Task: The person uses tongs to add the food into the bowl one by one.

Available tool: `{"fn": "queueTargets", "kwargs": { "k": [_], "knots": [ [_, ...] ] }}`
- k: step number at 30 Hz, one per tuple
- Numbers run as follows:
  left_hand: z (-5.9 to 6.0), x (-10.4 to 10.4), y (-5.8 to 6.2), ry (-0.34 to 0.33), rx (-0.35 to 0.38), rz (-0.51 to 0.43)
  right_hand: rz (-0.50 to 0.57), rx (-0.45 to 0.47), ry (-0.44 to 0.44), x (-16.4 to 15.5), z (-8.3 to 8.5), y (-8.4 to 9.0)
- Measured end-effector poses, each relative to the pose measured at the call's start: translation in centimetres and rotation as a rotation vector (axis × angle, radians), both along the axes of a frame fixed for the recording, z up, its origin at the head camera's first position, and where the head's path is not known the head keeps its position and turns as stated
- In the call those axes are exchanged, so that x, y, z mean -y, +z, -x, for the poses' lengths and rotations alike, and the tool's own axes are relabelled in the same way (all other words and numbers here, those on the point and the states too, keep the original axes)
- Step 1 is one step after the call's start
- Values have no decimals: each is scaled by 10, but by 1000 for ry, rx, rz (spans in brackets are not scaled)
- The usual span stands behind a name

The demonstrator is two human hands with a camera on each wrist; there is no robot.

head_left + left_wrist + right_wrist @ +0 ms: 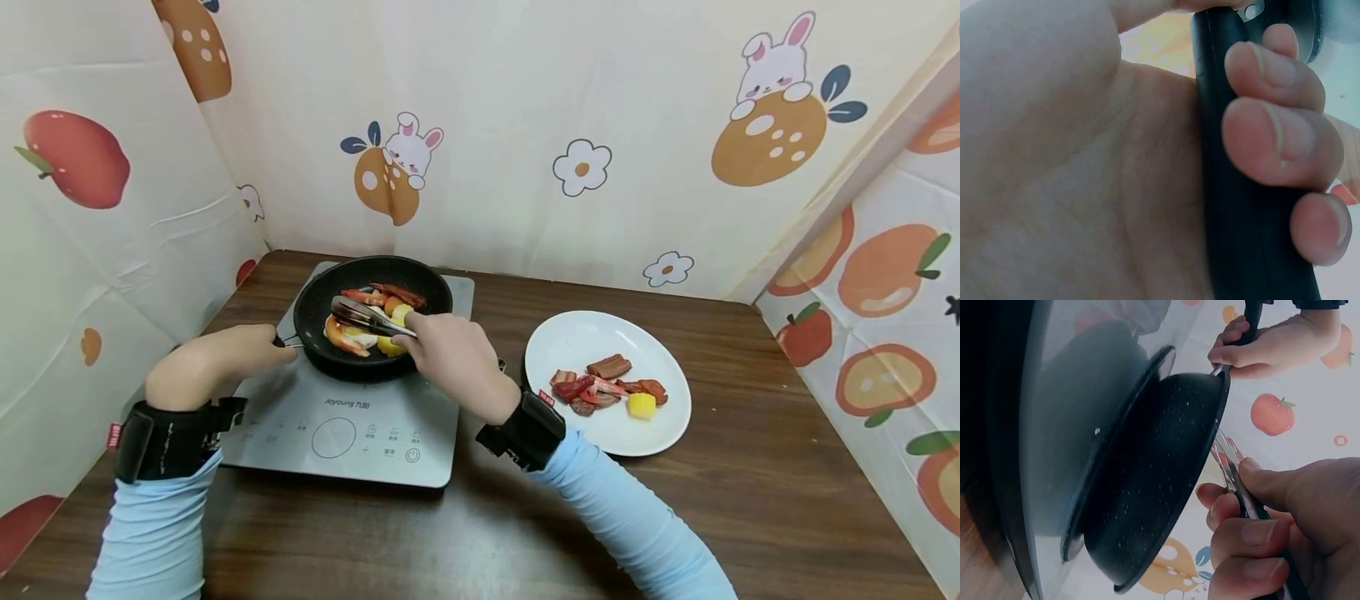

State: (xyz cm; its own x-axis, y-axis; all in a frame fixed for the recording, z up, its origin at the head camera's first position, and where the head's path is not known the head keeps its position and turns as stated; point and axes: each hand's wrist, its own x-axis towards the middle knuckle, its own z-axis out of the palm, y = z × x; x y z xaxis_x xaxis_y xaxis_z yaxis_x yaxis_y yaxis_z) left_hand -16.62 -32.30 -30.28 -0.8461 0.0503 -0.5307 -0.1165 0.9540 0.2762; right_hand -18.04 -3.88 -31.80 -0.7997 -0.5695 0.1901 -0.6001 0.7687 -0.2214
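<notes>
My left hand [238,350] grips the black handle [1250,244] of a black frying pan [309,312], with its fingers [1291,137] curled around it in the left wrist view. The speckled outer wall of the pan [1160,462] fills the middle of the right wrist view. My right hand [461,358] holds metal tongs [362,316], their tips among the food in the pan. That food includes an orange shrimp [347,338], yellow chunks [402,315] and reddish strips [400,293]. Whether the tongs pinch a piece is too small to tell.
Beneath the pan lies a silver induction cooktop [300,425] on a brown wooden table [750,450]. To its right stands a white plate [663,367] holding several reddish and brown pieces and a yellow chunk [641,406]. A patterned cloth [510,208] hangs behind and along both sides.
</notes>
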Motion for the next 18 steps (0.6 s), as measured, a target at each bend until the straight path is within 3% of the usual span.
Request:
{"fn": "queueTargets", "kwargs": {
  "k": [4,11,18],
  "knots": [
    [0,0,0,8,10,-8,2,5,8,2,-2,-3],
    [-1,0,-1,-39,-30,-6,27,-33,16,0,-4,-9],
    [-2,1,-2,-13,-17,-27,24,-25,-19,3,-4,-10]
  ]
}}
